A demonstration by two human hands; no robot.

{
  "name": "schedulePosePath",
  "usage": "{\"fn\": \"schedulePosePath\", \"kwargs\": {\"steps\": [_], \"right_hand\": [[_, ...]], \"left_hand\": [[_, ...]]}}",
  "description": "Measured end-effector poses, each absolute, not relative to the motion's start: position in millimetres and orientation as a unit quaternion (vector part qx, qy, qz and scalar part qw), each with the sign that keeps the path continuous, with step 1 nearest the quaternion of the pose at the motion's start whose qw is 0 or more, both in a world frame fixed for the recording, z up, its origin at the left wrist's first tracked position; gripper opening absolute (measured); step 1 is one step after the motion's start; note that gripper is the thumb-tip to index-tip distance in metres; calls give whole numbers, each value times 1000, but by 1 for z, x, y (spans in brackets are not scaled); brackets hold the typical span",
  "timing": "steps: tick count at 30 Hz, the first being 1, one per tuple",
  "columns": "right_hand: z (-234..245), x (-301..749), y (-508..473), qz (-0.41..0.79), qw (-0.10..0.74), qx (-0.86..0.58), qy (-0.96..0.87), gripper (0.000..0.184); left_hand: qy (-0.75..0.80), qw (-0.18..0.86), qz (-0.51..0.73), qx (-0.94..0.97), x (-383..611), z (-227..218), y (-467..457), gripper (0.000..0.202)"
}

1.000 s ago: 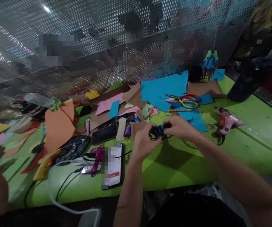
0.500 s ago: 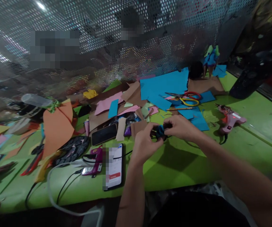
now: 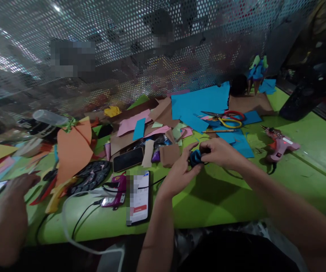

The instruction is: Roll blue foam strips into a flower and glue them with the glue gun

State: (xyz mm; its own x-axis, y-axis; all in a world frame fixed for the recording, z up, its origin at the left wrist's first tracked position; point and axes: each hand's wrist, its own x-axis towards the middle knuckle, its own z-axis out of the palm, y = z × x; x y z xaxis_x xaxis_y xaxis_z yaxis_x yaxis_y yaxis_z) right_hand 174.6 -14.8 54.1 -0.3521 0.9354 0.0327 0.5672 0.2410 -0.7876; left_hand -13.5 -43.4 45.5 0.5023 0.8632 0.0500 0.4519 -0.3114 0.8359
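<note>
Blue curl sits between the person's hands, over the worktop. The left hand holds it from one side with narrowed fingers; the right hand pinches its opposite edge. Its layers are already coiled; shaping appears unfinished, and I cannot tell how much remains. Scissors and a glue gun lie unheld, apart from both hands.

Left hand spread wider, blue curled piece more exposed, co-worker's hand further in.
</note>
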Motion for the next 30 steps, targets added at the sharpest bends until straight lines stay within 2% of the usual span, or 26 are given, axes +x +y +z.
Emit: {"fn": "schedulePosePath", "kwargs": {"steps": [3,8,11,18,30], "right_hand": [[51,177,-12,377,278,-494,-733,10],[47,181,-8,473,306,-443,-697,6],[48,183,-8,498,313,-430,-685,9],[50,185,-7,490,307,-441,-686,12],[45,187,-7,449,290,-465,-706,10]], "left_hand": [[396,447,246,763,-17,46,-42,71],[411,485,271,722,-22,45,-39,53],[432,491,301,694,-21,43,-37,51],[431,533,307,660,-16,43,-36,57],[364,633,343,591,-8,31,-38,52]]}}
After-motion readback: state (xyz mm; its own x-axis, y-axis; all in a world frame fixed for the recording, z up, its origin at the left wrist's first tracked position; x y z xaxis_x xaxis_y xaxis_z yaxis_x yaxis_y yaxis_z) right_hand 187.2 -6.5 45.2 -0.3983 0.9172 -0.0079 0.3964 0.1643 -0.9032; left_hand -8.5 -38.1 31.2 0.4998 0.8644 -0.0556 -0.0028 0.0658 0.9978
